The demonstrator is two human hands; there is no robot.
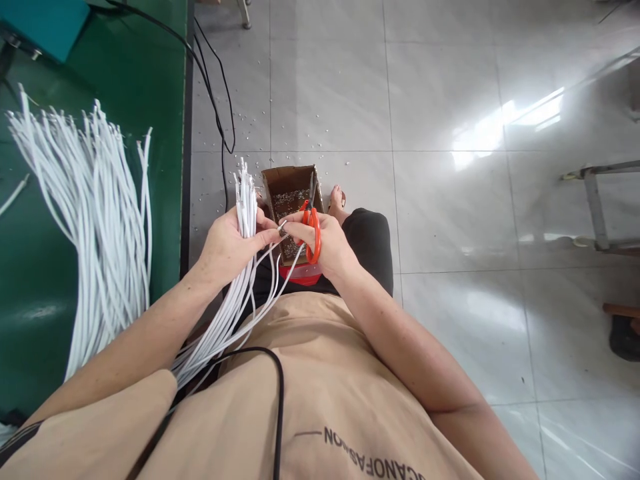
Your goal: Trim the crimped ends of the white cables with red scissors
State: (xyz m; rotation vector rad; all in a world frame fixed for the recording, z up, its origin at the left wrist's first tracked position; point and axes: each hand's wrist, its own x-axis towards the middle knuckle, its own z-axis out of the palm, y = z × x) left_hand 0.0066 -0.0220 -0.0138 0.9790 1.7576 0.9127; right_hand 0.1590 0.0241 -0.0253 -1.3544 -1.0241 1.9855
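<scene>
My left hand (233, 240) is wrapped round a bundle of white cables (246, 213), whose cut ends stick up above the fist. The cables trail down across my lap to the lower left. Its thumb and fingertip meet the fingertips of my right hand (323, 240) at the end of one white cable. My right hand also carries red-handled scissors (315, 233), hooked on the fingers with the blades pointing away from me. A few single cables run below both hands. Beneath them stands a cardboard box (289, 175) with many small clippings inside.
A larger pile of white cables (100, 233) lies on the green table (167, 167) at the left, near a teal box (47, 23). Black cords (220, 120) hang over the table's edge. Small clippings are scattered on the tiled floor (340, 100). A metal frame (595, 207) stands at the right.
</scene>
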